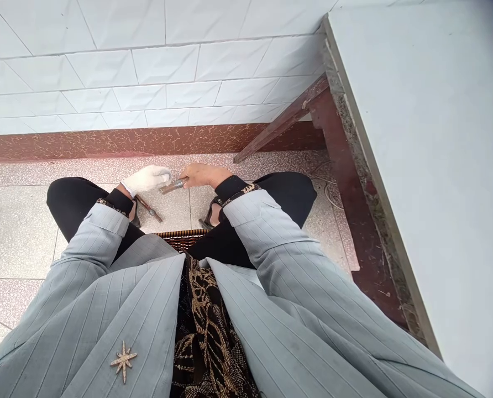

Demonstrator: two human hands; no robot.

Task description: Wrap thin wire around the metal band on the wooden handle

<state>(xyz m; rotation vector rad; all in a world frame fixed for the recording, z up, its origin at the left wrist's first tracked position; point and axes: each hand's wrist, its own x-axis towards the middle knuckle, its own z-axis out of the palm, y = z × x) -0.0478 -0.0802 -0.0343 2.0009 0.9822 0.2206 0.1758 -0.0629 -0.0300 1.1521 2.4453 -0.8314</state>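
Note:
My right hand (200, 174), bare, is closed around one end of a short metal rod (173, 186), brownish with a silvery ribbed part. The rod points left, toward my other hand. My left hand (146, 179) wears a white knitted glove. Its fingers are pinched together just left of the rod's tip, and whatever they hold is too small to make out. Below the glove, a second rusty rod (149, 208) lies slanted on the floor near my left foot.
I sit low on a woven seat (180, 239), knees apart, facing a white tiled wall (167, 61). To the right stands a table with a pale top (429, 138) and dark red wooden legs (283, 117). A thin cable (333, 193) lies on the speckled floor (18, 226).

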